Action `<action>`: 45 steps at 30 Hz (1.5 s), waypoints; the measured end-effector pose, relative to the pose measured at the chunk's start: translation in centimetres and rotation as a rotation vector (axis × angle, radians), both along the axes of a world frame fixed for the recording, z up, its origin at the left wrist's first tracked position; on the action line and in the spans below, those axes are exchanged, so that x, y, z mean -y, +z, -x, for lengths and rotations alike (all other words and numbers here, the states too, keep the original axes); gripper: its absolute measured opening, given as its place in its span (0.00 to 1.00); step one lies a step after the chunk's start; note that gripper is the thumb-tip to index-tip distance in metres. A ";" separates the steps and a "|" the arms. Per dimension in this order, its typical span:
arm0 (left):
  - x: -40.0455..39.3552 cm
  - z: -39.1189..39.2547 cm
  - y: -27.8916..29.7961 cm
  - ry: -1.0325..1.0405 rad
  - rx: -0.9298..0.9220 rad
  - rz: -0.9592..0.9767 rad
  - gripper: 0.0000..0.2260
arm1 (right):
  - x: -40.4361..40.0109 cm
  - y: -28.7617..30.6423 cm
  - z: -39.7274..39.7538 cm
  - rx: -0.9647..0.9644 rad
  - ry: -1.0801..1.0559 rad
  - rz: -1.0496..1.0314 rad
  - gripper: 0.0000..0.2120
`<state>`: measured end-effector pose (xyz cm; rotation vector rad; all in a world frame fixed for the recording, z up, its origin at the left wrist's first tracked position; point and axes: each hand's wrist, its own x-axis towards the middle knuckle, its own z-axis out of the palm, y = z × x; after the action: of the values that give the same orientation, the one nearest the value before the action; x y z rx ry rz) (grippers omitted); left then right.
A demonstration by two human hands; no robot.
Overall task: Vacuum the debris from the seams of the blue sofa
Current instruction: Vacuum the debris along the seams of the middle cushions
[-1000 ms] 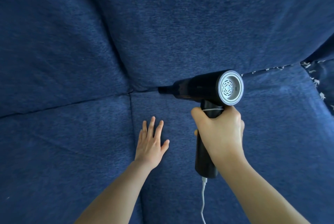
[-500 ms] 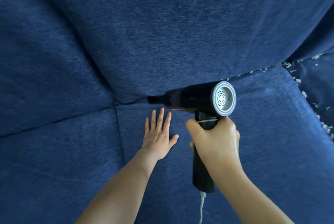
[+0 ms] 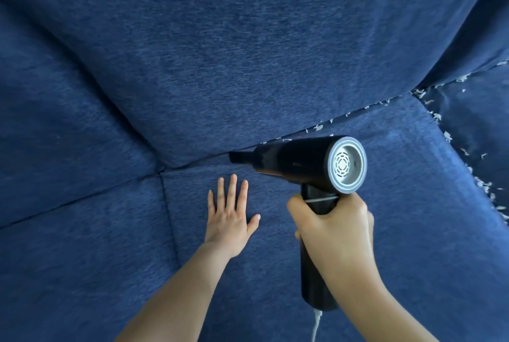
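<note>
Blue sofa (image 3: 248, 52): dark blue woven fabric fills the view, with a back cushion far and centre, seat cushions near, and a further cushion at the right edge. Seam (image 3: 198, 163) between back cushion and seat cushion runs from left of centre upward to the right; a 2nd seam between 2 seat cushions runs toward the near edge from the junction at left of centre. Handheld vacuum (image 3: 300, 161): black barrel lying roughly level, narrow nozzle (image 3: 238, 156) pointing left with its tip at the back seam, grey ring and vented cap at the right end facing the camera, black handle dropping toward the near edge. White cable (image 3: 316, 325) leaves the base of the handle at the near edge. Right hand (image 3: 333, 227): fingers clenched around the upper part of the handle, just under the barrel. Left hand (image 3: 232, 216): released, palm flat on the seat cushion, fingers straight and slightly spread, pointing far, just near of the nozzle and apart from it. Debris (image 3: 429, 104): small white flecks lying along the back seam to the right of the vacuum and scattered along the seam and cushion at the right edge.
</note>
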<state>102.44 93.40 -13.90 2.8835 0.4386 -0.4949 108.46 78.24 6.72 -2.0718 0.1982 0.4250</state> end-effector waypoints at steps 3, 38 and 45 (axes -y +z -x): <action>0.3 0.2 0.0 -0.003 -0.018 -0.023 0.36 | 0.3 -0.6 -0.6 -0.008 -0.008 -0.004 0.09; 4.4 -5.8 1.3 0.175 0.004 0.011 0.32 | 7.3 0.3 -6.3 -0.125 -0.188 -0.098 0.08; 4.6 -5.8 1.2 0.163 0.006 -0.018 0.32 | 7.0 -0.7 -6.1 -0.232 -0.267 -0.227 0.08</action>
<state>108.29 88.83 -12.73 2.8339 0.6737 -0.4570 114.51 71.28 6.05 -1.7429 0.5340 0.4974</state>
